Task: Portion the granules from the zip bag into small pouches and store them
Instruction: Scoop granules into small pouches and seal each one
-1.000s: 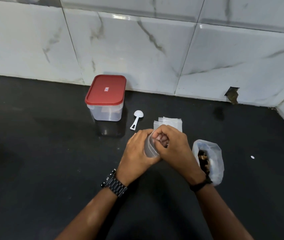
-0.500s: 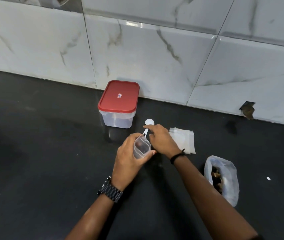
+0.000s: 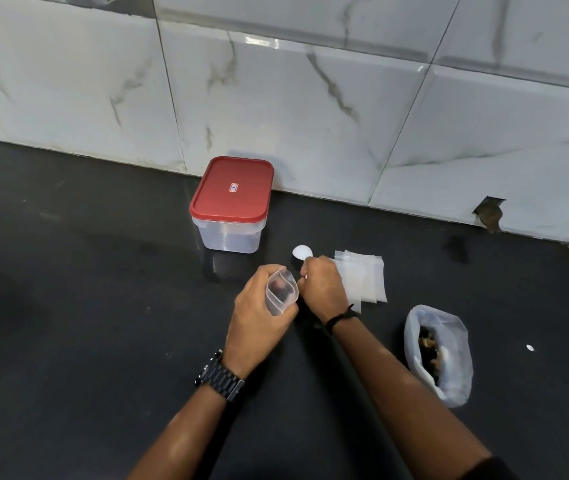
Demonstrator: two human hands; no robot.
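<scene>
My left hand [image 3: 259, 317] grips a small clear pouch [image 3: 281, 295], held upright with its mouth spread open. Just to its right, my right hand [image 3: 324, 287] curls around the handle of a white scoop [image 3: 302, 252], whose bowl pokes out beyond my fingers over the black counter [image 3: 85, 306]. A stack of empty small pouches [image 3: 362, 275] lies right of my right hand. The zip bag [image 3: 439, 355] with brown granules inside lies open at the right, near my right forearm.
A clear container with a red lid [image 3: 233, 202] stands shut against the marble wall [image 3: 276, 109], behind my hands. A small white speck [image 3: 530, 348] lies on the counter to the right of the zip bag.
My right hand left the pouch's mouth, reached back to the scoop and took hold of its handle. My left hand keeps holding the opened pouch. The view shifted left.
</scene>
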